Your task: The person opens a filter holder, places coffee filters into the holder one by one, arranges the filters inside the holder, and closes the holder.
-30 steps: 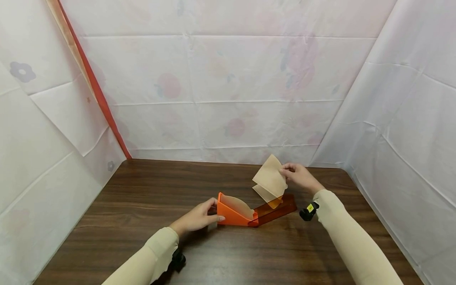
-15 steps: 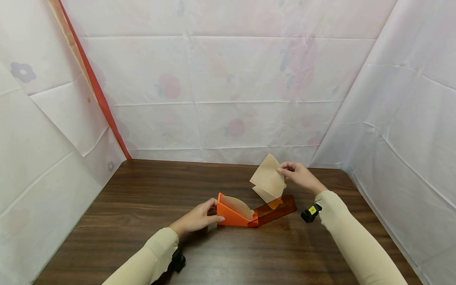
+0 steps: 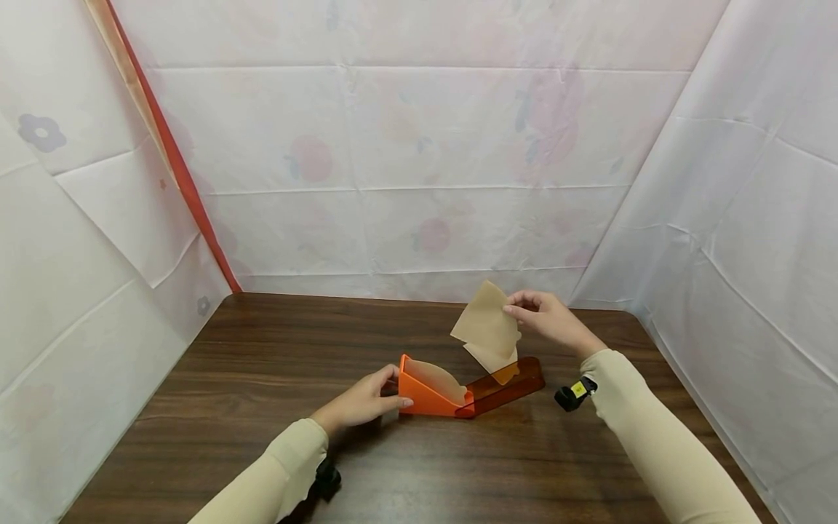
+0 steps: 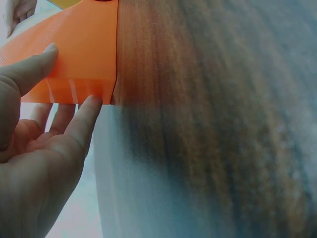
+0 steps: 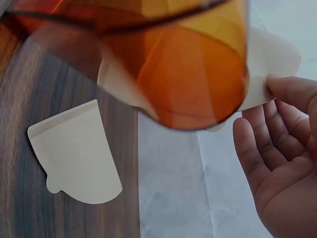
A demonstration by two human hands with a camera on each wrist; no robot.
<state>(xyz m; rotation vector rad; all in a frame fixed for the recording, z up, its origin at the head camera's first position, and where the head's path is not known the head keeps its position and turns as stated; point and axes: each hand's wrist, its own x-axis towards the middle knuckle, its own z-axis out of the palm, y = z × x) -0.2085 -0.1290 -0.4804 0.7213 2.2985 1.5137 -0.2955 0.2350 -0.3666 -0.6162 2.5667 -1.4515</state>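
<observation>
My left hand point(image 3: 358, 400) holds the left end of an orange coffee filter holder point(image 3: 428, 397), its thumb on the near side. In the left wrist view, the holder's orange wall point(image 4: 84, 39) lies between the thumb and the other fingers. Several tan paper filters point(image 3: 437, 378) stand inside the holder. Its translucent amber lid point(image 3: 504, 389) is swung open to the right. Beyond the lid, my right hand point(image 3: 546, 320) pinches a paper coffee filter point(image 3: 487, 316) by its right edge. Another filter point(image 5: 77, 153) lies flat on the table, partly hidden in the head view.
The brown wood-grain table point(image 3: 275, 349) carries all of this. Pale patterned sheeting point(image 3: 419, 145) hangs behind it and along both sides. A red strip point(image 3: 177, 153) runs down the back left corner. Black wrist cameras point(image 3: 575, 393) sit at both cuffs.
My right hand has shifted slightly left with the pinched filter, which now sits farther left over the one lying on the table. My left hand and the holder have stayed put.
</observation>
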